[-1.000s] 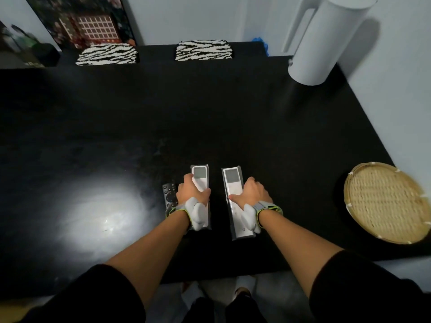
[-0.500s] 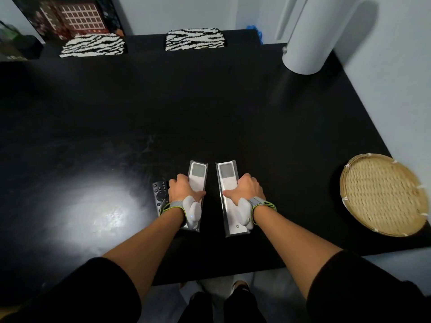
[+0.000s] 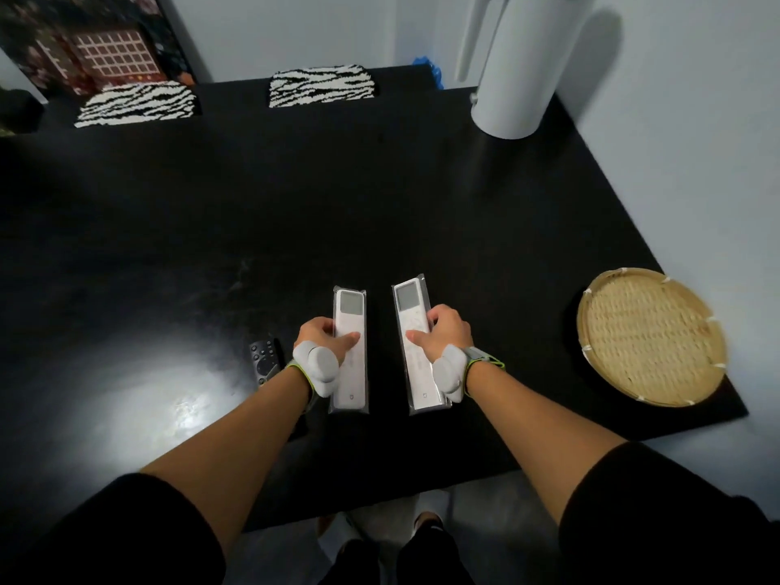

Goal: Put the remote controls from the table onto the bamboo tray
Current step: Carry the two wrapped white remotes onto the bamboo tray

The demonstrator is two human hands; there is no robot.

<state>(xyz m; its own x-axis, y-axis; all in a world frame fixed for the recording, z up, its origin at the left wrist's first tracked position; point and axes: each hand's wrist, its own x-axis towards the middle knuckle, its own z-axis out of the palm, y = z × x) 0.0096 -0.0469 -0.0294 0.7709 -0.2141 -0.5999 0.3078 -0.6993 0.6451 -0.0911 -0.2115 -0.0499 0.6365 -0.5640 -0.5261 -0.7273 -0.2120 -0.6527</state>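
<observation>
Two long white remote controls in clear plastic sleeves are in my hands above the black table [image 3: 380,204]. My left hand [image 3: 323,337] grips the left white remote [image 3: 350,314] around its middle. My right hand [image 3: 443,335] grips the right white remote [image 3: 411,308], which tilts slightly left at its far end. A small black remote [image 3: 265,360] lies on the table just left of my left wrist. The round bamboo tray [image 3: 650,335] sits at the table's right near corner, with nothing on it.
A tall white appliance [image 3: 517,65] stands at the table's far right corner. Two zebra-patterned chair cushions [image 3: 320,84] sit beyond the far edge. The white wall runs along the table's right side.
Both hands have closed around the white remotes and raised them off the table; the remotes look larger and closer now. The black remote has stayed put.
</observation>
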